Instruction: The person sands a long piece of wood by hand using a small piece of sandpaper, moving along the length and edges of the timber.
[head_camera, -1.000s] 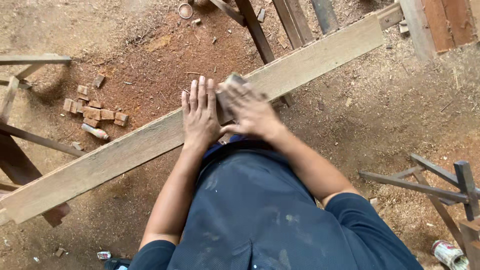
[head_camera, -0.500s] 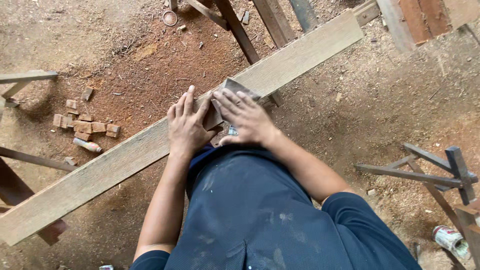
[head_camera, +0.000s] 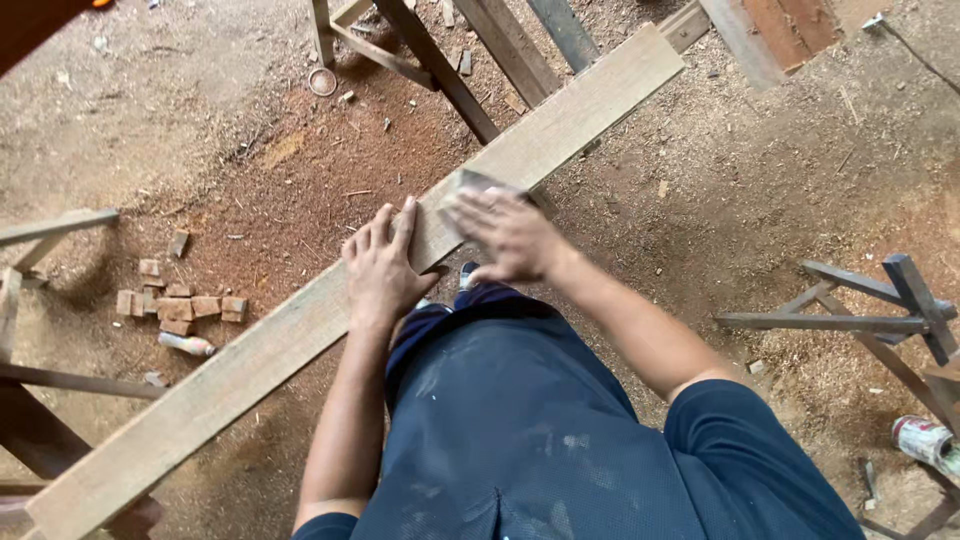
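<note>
Fingers of the left hand (head_camera: 385, 265) lie flat and spread on the long wooden plank (head_camera: 300, 335), grasping nothing, only pressing it. Beside it the right hand (head_camera: 505, 235) is blurred; its fingers press on a grey sanding sheet (head_camera: 470, 185) that lies on the plank, near the middle of its length. This plank runs diagonally over the sawdust-covered ground. Small wood blocks (head_camera: 180, 305) lie on the ground at the left, well apart from the plank.
</note>
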